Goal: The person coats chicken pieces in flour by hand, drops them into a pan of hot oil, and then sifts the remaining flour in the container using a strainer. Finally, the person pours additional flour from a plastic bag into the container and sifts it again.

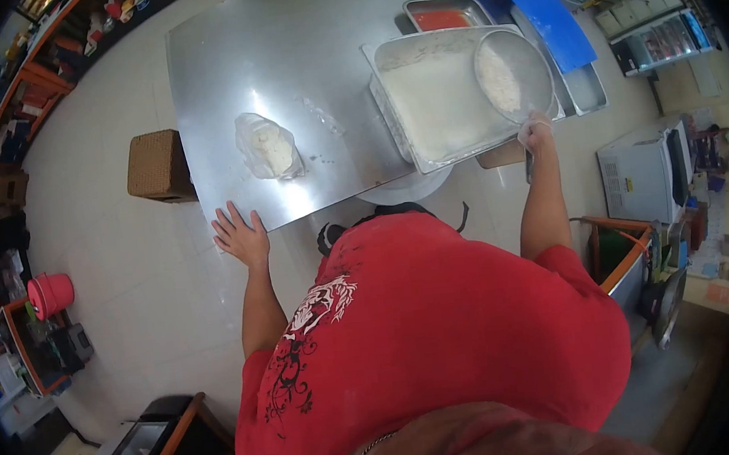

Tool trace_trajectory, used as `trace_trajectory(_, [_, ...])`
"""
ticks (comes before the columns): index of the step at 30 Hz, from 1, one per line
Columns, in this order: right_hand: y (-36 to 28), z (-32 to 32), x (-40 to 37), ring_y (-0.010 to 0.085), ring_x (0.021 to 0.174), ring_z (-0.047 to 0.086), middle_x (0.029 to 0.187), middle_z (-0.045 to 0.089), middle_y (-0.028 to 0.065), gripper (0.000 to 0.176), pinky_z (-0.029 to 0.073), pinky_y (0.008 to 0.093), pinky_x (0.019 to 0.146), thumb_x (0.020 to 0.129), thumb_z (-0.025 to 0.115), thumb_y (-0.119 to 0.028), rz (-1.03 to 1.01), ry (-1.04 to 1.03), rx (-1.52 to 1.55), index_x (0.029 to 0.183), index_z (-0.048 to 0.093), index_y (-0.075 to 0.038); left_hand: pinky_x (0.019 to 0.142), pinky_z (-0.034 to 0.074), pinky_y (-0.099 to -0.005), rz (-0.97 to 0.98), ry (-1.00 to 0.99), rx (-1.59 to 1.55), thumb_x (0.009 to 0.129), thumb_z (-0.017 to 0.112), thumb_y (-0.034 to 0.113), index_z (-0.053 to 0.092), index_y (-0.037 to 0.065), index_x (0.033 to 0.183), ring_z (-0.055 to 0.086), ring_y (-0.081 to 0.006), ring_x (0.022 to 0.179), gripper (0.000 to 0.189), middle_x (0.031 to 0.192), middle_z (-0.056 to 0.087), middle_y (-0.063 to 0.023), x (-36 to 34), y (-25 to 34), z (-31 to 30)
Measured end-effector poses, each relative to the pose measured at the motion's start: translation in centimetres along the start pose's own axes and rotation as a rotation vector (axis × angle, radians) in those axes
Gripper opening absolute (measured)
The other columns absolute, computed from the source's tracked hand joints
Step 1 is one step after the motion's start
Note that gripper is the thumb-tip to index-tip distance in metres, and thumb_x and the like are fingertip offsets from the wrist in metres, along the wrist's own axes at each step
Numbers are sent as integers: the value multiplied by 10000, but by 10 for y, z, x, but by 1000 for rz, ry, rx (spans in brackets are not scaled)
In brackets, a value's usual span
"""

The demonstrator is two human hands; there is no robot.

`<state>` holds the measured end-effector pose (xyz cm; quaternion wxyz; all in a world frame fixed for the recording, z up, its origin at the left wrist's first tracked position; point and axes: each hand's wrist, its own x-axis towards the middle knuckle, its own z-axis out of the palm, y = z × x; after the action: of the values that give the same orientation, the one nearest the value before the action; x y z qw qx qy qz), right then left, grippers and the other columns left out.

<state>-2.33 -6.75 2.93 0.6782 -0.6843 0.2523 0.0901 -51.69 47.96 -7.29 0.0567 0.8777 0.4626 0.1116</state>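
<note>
My left hand [241, 236] is open, its fingers spread at the near left corner of the steel table [281, 70]. My right hand [536, 131], in what looks like a clear plastic glove, is closed at the near rim of a round sieve [534, 70]. White powder like flour [499, 84] lies in the sieve. Beneath it is a deep metal tray [396, 125] with a layer of white powder [444, 99]. Nearest my left hand on the table, a clear plastic bag [245, 134] stands open with white powder inside.
Behind the large tray sits a smaller metal tray [407, 21] with red contents. A blue sheet [540, 8] lies along the table's right end. A woven stool [156, 168] stands left of the table, and a white round basin [413, 190] shows below its near edge.
</note>
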Motion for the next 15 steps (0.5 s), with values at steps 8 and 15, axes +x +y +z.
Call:
trace_trajectory(8, [-6,3,-4,113,439,396,590,381,-24,211,257,289,342,925,568,-155,24,15,31,729,493,-180,1157,104,-572,-13,5,-19,926,527,457,363,199,1501,185,-380,1458,651,1575,271,-138,3,2,0])
trace_trajectory(15, [9,-18,38,134,408,419,605,444,-13,207,276,302,330,916,630,-219,82,-51,53,751,522,-157,1161,94,-568,-18,-11,-16,927,528,460,357,201,1505,178,-378,1461,656,1578,263,-137,1,1,-3])
